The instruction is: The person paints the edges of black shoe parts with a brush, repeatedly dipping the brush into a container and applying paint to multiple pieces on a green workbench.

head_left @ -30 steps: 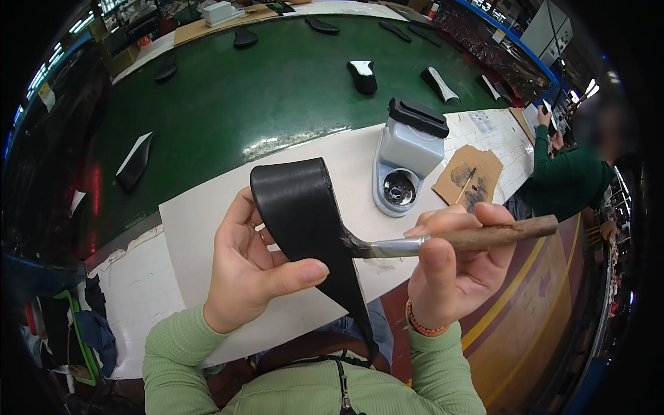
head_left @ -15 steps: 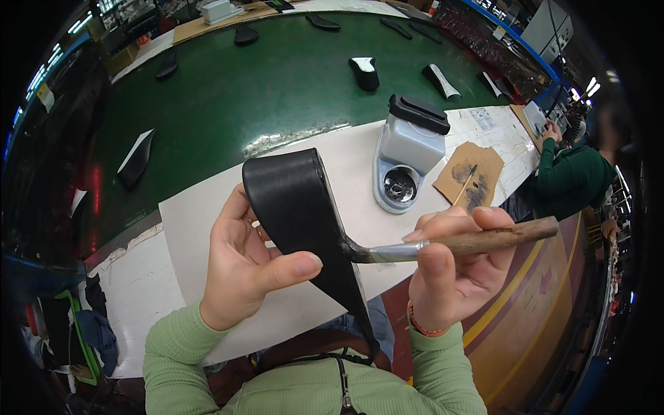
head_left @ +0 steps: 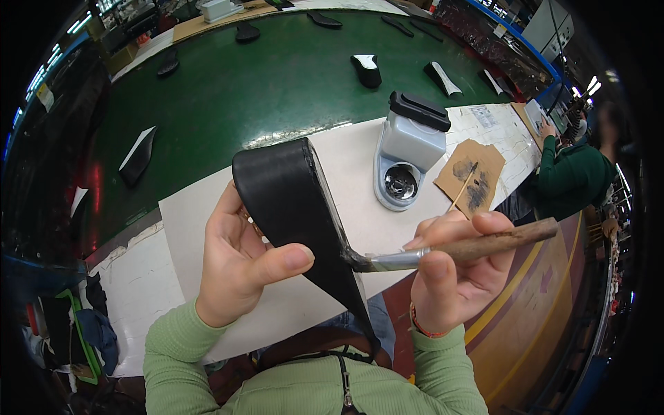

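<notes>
Two hands share the work. Left hand (head_left: 242, 270) pinches a black leather piece (head_left: 297, 214), thumb pressed on its face, fingers behind, holding it up off the table. Right hand (head_left: 449, 270) grips a wooden-handled brush (head_left: 443, 252), bristles touching the leather's right edge just beside the left thumb. Best, I'd say, to keep the piece steady and draw the bristles evenly along that thin edge, not onto the face. Beyond the right hand sits a grey dispenser pot (head_left: 408, 155), then a stained brown card (head_left: 470, 176); farther out, a green belt (head_left: 263, 90) carries more dark pieces.
</notes>
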Demonstrator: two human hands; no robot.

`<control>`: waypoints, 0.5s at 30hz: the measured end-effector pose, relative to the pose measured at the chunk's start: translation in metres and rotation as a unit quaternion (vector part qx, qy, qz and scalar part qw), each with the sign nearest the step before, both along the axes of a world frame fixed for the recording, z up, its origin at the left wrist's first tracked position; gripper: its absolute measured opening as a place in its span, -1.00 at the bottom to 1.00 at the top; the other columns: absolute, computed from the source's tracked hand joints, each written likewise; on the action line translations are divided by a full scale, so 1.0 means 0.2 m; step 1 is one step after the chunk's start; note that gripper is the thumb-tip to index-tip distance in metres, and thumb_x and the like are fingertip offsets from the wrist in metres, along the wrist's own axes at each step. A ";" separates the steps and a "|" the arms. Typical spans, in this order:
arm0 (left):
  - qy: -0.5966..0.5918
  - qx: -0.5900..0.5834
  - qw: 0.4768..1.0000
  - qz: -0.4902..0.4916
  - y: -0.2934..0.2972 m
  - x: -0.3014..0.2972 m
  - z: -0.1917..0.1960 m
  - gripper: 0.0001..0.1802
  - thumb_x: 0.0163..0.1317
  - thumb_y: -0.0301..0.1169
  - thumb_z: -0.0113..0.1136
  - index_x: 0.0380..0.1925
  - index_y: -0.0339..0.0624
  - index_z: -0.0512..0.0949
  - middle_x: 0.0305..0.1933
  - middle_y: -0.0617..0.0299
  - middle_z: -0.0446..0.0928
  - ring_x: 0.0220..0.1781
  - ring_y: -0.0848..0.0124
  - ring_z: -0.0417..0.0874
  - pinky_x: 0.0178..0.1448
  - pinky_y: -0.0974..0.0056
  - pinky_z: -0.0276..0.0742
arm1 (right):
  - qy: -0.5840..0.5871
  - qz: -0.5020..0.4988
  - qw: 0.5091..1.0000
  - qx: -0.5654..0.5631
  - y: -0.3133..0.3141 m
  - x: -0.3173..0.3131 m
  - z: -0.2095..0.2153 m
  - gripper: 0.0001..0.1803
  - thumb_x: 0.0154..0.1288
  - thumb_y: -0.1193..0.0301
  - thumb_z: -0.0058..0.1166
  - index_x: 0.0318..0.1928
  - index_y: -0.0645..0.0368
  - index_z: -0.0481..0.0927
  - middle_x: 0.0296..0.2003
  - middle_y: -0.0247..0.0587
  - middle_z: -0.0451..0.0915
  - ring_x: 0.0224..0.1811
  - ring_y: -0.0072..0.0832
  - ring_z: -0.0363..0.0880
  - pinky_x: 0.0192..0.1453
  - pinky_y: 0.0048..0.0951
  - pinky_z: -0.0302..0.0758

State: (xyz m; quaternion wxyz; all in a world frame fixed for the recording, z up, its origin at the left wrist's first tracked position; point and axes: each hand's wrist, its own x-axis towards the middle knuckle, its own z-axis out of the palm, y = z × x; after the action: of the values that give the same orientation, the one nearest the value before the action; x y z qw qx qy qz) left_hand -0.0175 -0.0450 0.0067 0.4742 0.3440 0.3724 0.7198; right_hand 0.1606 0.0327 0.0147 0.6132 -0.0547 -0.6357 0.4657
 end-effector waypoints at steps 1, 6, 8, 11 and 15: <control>-0.001 0.001 1.000 0.001 0.00 0.00 0.00 -0.21 -0.17 -0.48 0.39 0.09 -0.36 0.18 0.01 0.12 0.34 0.06 0.38 0.43 0.17 0.30 0.34 | -0.002 0.002 1.000 0.000 0.00 0.00 0.00 -0.42 -0.04 0.75 0.14 0.00 0.29 0.18 -0.47 -0.01 0.52 -0.45 -0.53 0.49 -0.31 -0.56 0.43; 0.005 0.008 1.000 0.008 0.00 0.00 0.00 -0.21 -0.17 -0.47 0.38 0.09 -0.35 0.19 0.01 0.12 0.34 0.07 0.38 0.42 0.18 0.30 0.33 | -0.018 0.007 1.000 -0.003 -0.01 0.02 -0.01 -0.40 -0.05 0.77 0.14 0.01 0.26 0.19 -0.47 0.01 0.50 -0.47 -0.54 0.45 -0.34 -0.55 0.41; 0.003 0.007 1.000 0.011 0.00 0.00 0.00 -0.21 -0.17 -0.46 0.38 0.09 -0.35 0.19 0.01 0.12 0.35 0.07 0.38 0.42 0.19 0.30 0.33 | -0.026 0.013 1.000 0.004 -0.01 0.03 -0.01 -0.39 -0.06 0.78 0.14 0.01 0.25 0.19 -0.47 0.02 0.50 -0.48 -0.55 0.44 -0.37 -0.55 0.39; -0.002 0.005 1.000 0.014 0.00 0.00 0.00 -0.22 -0.17 -0.46 0.38 0.09 -0.34 0.20 0.01 0.12 0.35 0.07 0.38 0.42 0.19 0.30 0.32 | -0.036 0.027 0.999 0.020 0.00 0.04 -0.01 -0.38 -0.07 0.79 0.13 0.01 0.24 0.19 -0.47 0.03 0.49 -0.49 -0.55 0.42 -0.41 -0.55 0.37; -0.004 0.008 1.000 0.017 0.00 0.00 0.00 -0.22 -0.17 -0.46 0.37 0.09 -0.34 0.20 0.02 0.12 0.35 0.07 0.38 0.42 0.19 0.29 0.31 | -0.036 0.034 0.999 0.012 -0.02 0.05 -0.01 -0.38 -0.08 0.80 0.13 0.01 0.22 0.19 -0.47 0.03 0.49 -0.50 -0.54 0.41 -0.42 -0.54 0.37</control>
State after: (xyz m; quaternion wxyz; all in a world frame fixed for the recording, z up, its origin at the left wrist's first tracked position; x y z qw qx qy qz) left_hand -0.0184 -0.0445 0.0071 0.4609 0.3385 0.3702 0.7321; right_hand 0.1711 0.0297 0.0121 0.5740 -0.0428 -0.6645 0.4766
